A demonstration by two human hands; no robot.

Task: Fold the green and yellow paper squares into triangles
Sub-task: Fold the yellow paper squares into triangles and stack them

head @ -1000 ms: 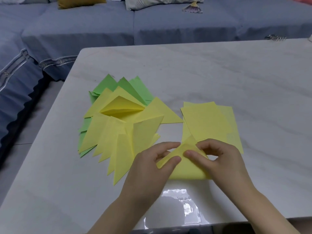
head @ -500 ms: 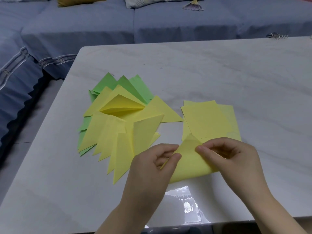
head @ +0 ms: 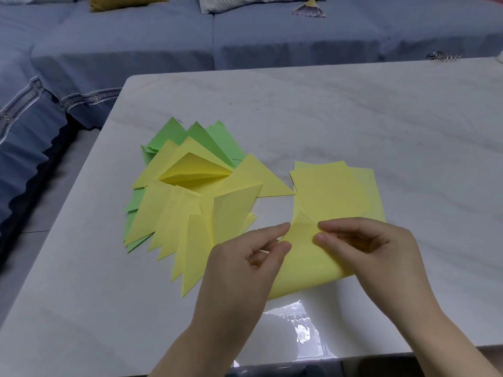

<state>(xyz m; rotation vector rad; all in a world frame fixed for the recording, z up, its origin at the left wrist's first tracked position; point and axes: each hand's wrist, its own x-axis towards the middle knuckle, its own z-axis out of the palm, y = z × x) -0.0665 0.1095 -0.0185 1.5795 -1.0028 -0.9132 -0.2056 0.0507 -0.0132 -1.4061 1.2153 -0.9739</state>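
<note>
Yellow paper [head: 302, 257] pinched between left hand [head: 245, 265], right hand [head: 373, 251].

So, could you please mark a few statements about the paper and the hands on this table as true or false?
1. The left hand and the right hand both pinch the yellow sheet. True.
2. The pile of folded triangles lies to the left of that sheet. True.
3. A stack of green squares lies beyond the right hand. False: the stack of flat squares there is yellow.
4. In the pile, green lies on top of yellow. False: the green triangles lie under the yellow ones.
</note>
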